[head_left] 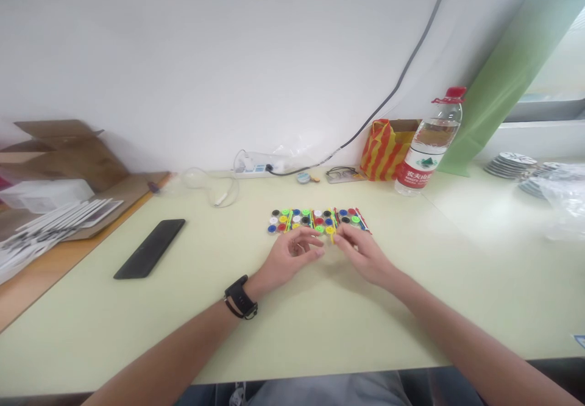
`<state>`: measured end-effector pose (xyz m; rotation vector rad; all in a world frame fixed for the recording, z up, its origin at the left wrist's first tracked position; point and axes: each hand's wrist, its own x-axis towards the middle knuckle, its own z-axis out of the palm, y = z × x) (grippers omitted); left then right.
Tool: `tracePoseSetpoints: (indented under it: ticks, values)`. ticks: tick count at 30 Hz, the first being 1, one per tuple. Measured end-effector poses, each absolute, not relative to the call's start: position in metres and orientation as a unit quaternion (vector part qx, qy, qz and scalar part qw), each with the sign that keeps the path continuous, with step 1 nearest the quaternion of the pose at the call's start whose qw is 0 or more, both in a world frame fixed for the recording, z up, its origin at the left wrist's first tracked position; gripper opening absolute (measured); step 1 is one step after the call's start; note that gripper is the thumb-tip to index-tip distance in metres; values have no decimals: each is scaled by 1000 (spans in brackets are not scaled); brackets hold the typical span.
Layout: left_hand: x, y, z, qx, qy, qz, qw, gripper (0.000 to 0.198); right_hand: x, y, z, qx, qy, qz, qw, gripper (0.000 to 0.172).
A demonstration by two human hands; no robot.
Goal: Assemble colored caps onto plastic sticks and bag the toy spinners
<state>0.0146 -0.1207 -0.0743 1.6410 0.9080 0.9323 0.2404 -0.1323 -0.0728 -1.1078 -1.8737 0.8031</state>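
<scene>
Coloured discs (319, 221) sit in rows on the table (205, 345). A small yellow piece (333, 239) meets the right hand (365, 256), fingertips bunched; I cannot tell whether they grip it. The left hand (292, 256) curls loosely open. The cardboard box (109, 156) is cut off leftward.

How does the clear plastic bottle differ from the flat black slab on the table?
The clear plastic bottle stands upright; the flat black rectangular slab lies down. The bottle is see-through above its red and white label; the slab looks opaque. The bottle is on the right, the slab on the left. Both rest on the pale green table.
</scene>
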Motion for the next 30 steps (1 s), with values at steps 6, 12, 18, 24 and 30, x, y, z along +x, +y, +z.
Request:
tracePoseSetpoints:
  ticks: [6,12,18,24,30]
  values:
    - [15,-120,-77,700,395,353,479,29,311,-106,-40,-595,-718,63,356,29]
    - [16,-122,-72,711,402,335,470,28,373,-78,-41,-709,-691,-59,129,30]
    - [16,-122,-73,711,401,337,469,27,380,-68,-83,-682,-731,9,-15,31]
    - [16,-122,-73,717,397,335,465,25,382,-67,-85,-715,-698,-13,30,29]
    - [16,-122,-73,716,397,331,468,24,365,-71,-79,-695,-682,17,227,34]
